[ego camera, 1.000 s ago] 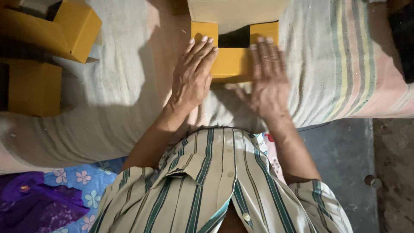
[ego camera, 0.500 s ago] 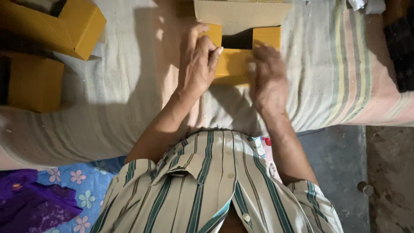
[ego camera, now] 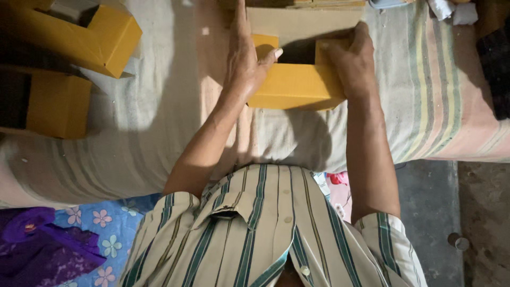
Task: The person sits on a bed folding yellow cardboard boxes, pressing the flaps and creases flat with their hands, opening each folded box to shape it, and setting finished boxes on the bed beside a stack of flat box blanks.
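Small yellow cardboard box [ego camera: 297, 85]: matt, smooth paperboard. Striped woven cloth cover [ego camera: 159, 133] beneath: coarse, matt. Two yellow cardboard boxes [ego camera: 79, 37] at 10 o'clock: matt.

Bare striped cloth [ego camera: 159, 122] at 9 o'clock of held yellow box [ego camera: 297, 85] was free lane. Two yellow boxes [ego camera: 79, 32] [ego camera: 53, 103] blocked far 9-10. Cloth at 3 lay open until dark bundle [ego camera: 494, 64]. Cardboard flap [ego camera: 303, 24] closed off 12.
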### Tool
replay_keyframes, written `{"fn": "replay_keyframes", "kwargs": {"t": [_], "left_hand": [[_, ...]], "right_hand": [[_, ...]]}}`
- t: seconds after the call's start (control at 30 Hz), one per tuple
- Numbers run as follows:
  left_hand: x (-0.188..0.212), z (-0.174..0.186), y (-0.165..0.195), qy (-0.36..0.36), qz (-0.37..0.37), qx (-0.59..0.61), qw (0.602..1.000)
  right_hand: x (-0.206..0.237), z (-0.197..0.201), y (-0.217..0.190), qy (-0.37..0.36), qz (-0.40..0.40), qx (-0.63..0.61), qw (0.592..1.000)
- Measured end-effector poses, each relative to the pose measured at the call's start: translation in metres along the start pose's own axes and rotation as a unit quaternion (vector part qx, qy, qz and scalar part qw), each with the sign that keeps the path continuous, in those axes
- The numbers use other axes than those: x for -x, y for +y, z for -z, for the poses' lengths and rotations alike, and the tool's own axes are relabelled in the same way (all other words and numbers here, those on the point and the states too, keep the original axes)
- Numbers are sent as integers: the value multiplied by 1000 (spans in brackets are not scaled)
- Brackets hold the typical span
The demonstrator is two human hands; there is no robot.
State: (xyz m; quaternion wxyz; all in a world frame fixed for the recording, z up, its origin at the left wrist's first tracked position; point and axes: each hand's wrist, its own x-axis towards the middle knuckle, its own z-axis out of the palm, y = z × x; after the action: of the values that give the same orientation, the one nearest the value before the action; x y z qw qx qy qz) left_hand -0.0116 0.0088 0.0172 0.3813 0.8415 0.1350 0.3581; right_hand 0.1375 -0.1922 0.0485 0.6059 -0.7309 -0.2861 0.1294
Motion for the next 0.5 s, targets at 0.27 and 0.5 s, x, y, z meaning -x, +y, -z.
{"fn": "replay_keyframes", "kwargs": {"t": [0.27,0.5], "left_hand": [[-30,-5,-36,-46,53,278,958],[-49,5,-56,-178,77,336,922]], "right_hand": [[-15,1,36,-38,58,-239,969],[-14,7,34,-68,17,-307,949]]}}
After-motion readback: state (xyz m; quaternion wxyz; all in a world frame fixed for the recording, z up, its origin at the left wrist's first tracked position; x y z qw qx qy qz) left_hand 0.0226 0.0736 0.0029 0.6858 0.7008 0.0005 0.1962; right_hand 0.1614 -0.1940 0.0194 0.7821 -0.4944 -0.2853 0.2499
